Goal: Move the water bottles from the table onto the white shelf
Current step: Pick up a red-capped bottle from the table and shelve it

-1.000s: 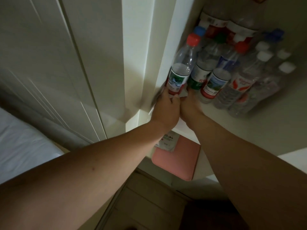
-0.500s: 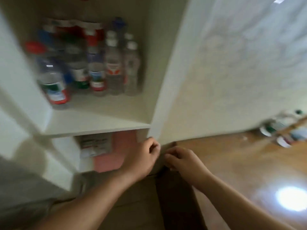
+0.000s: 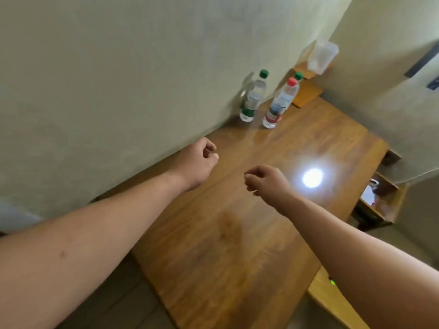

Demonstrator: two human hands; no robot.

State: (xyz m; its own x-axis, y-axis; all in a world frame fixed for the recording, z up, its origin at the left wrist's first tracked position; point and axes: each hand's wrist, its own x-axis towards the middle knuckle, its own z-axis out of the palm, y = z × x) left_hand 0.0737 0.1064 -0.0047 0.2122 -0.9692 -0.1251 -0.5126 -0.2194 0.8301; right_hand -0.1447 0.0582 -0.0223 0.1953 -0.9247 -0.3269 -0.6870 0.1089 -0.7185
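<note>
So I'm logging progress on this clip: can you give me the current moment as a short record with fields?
surface: brown wooden table, against a pale wall
bottles in view: green-capped clear plastic bottle; red-capped clear plastic bottle; a third, green-capped one, mostly hidden behind it
bottle pose: all upright, at the far end
left hand: loosely curled, holding nothing
right hand: loosely curled, holding nothing
shelf: not in view

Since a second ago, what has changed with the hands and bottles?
Both hands let go of bottles on the shelf and swung to the wooden table. Left hand and right hand now hover empty, loosely curled, short of three standing bottles. Nothing newly grasped.
</note>
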